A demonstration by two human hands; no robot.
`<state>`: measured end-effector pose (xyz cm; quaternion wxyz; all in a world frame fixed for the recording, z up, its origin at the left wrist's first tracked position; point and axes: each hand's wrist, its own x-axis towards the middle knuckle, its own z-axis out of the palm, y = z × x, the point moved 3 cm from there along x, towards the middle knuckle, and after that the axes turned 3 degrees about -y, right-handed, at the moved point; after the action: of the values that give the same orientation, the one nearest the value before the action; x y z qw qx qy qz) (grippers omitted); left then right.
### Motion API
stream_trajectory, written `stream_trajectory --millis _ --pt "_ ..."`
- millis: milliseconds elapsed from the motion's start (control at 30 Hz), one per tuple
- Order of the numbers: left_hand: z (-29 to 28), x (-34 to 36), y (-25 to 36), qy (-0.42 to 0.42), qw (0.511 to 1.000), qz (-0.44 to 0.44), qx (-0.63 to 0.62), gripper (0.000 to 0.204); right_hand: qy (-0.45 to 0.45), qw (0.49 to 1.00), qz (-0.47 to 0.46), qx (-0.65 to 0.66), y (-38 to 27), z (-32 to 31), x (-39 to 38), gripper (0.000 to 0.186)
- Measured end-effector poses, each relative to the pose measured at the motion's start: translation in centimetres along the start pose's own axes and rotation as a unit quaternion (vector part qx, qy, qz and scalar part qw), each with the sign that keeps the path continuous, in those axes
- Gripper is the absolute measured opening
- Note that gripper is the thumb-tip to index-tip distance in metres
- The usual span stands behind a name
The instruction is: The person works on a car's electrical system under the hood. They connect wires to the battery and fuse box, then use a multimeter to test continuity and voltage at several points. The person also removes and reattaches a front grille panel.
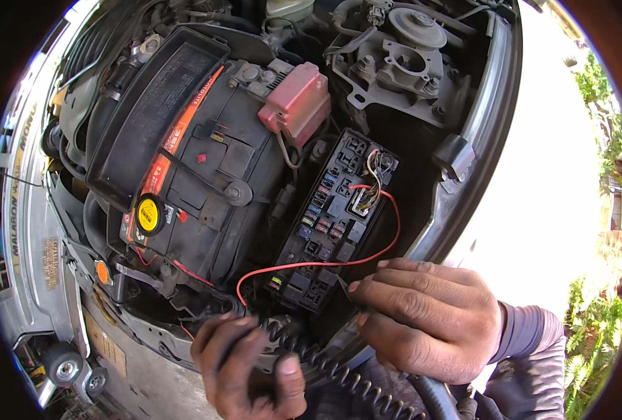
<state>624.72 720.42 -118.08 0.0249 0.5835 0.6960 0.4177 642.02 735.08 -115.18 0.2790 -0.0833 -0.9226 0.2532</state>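
My right hand [430, 322] is closed, its fingers pressed together round a thin pointed probe [343, 285]. Only the probe's dark tip shows, at the lower right edge of the fuse box [297, 280]. Loosely curled, with the thumb apart, my left hand [248, 371] holds nothing I can see. Beside its fingertips runs a black coiled cord [332, 369], which stretches toward the lower right. A red wire [304, 265] loops from a white connector [362, 201] in the fuse box across its lower end. Small coloured fuses and relays fill the box.
A car battery [220, 154] with a red terminal cover [297, 101] lies left of the fuse box. A loose black cover [153, 115] rests along the battery's left side. The metal fender edge [475, 119] curves down the right. A grey vehicle [38, 259] stands at the far left.
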Motion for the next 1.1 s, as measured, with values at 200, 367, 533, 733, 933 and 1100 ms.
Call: stream_trajectory --millis 200,367,533,733,933,1100 --pt "3.0 2.1 -0.6 -0.112 0.993 -0.009 -0.044 0.025 0.056 0.996 0.054 -0.038 0.4 1.1 -1.8 0.014" --pt "4.9 4.0 -0.4 -0.135 0.989 -0.04 -0.046 0.021 0.061 0.995 0.045 -0.066 1.1 0.8 -0.6 0.017" --pt "4.6 4.2 -1.9 -0.23 0.872 -0.242 -0.358 0.029 0.074 0.992 0.055 -0.086 0.7 1.8 1.5 0.017" --pt "5.6 4.5 -1.7 -0.225 0.624 -0.401 -0.632 0.04 0.005 0.995 0.0 -0.095 1.1 1.2 2.1 0.021" --pt "7.7 3.9 -1.5 -0.146 0.497 -0.473 -0.713 0.031 -0.029 0.995 0.09 -0.027 0.8 0.8 2.6 0.029" --pt "9.0 4.4 -1.5 -0.124 0.497 -0.462 -0.724 0.032 -0.181 0.978 0.079 -0.069 2.4 -1.1 3.2 0.041"
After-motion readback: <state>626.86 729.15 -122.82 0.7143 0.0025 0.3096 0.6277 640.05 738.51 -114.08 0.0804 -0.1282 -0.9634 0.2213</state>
